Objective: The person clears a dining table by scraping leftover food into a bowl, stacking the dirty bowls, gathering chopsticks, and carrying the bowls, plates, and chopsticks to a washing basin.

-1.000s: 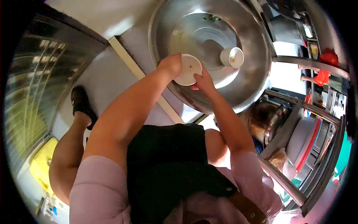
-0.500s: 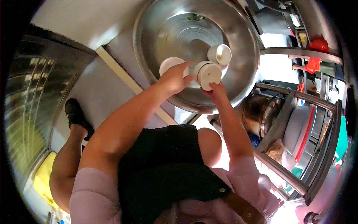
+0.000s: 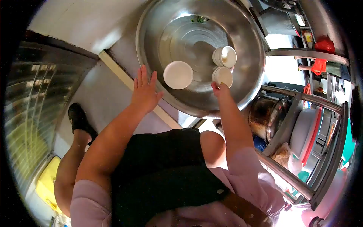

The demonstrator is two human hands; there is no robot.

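Observation:
In the wide steel basin (image 3: 242,28) stand a white bowl (image 3: 178,75) on the left and two stacks of small white bowls on the right. My right hand (image 3: 221,89) grips the near edge of the nearer bowl stack (image 3: 222,76), with its fingertips at the rim. Just beyond that, the other bowl stack (image 3: 224,56) leans with its mouth towards me, some food residue inside. Over the basin's left rim, my left hand (image 3: 146,92) is open with fingers spread, holding nothing, left of the single bowl.
Green leafy scraps (image 3: 199,19) lie at the basin's far side. To the right are a metal rack (image 3: 287,174), a stained pot (image 3: 261,117) and stacked plastic tubs (image 3: 302,130). A wall ledge (image 3: 124,73) runs along the basin's left.
My left hand has pulled back left from beside the bowls, and its fingers have spread. The stack at my right hand sits farther away and slightly right, against the other stack.

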